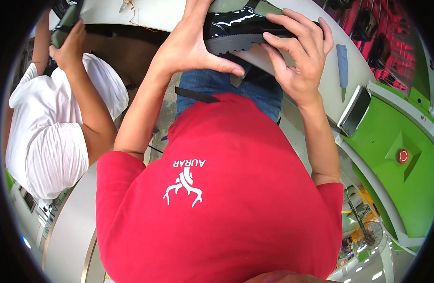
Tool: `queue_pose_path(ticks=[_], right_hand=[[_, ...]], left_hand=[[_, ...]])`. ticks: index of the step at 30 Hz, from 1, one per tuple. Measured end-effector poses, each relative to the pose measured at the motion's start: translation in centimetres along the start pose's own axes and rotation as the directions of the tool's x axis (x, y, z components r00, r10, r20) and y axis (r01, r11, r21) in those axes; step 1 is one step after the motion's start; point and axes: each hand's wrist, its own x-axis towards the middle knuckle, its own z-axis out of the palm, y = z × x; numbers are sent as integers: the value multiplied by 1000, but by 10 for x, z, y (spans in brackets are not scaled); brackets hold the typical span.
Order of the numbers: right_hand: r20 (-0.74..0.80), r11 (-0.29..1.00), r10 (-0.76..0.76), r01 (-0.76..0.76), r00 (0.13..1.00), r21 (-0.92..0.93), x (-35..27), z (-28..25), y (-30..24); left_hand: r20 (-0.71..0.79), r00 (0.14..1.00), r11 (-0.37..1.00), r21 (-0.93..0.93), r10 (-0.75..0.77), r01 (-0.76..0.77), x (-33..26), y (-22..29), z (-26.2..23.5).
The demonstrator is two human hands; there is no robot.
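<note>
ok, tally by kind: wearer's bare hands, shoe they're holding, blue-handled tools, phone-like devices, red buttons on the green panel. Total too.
Wearer's bare hands: 2, left hand and right hand
Black-and-green shoe with grey treaded sole: 1
Slim blue-handled tool: 1
Dark-screened rectangular phone-like device: 1
Round red button on green panel: 1
Total: 6

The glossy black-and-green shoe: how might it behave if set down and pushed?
The glossy black-and-green shoe would probably drag rather than roll, given its thick grey treaded sole. Its shiny black upper may feel slippery.
</note>
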Motion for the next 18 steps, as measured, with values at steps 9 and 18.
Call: queue_pose_path(ticks=[9,18], right_hand=[[86,996,81,-84,993,30,18,-22,-6],[91,992,124,-124,988,-4,11,-24,7]], left_hand=[[-220,970,992,-44,106,-118,-4,-4,16],[-207,968,984,-76,143,-162,-5,-4,15]])
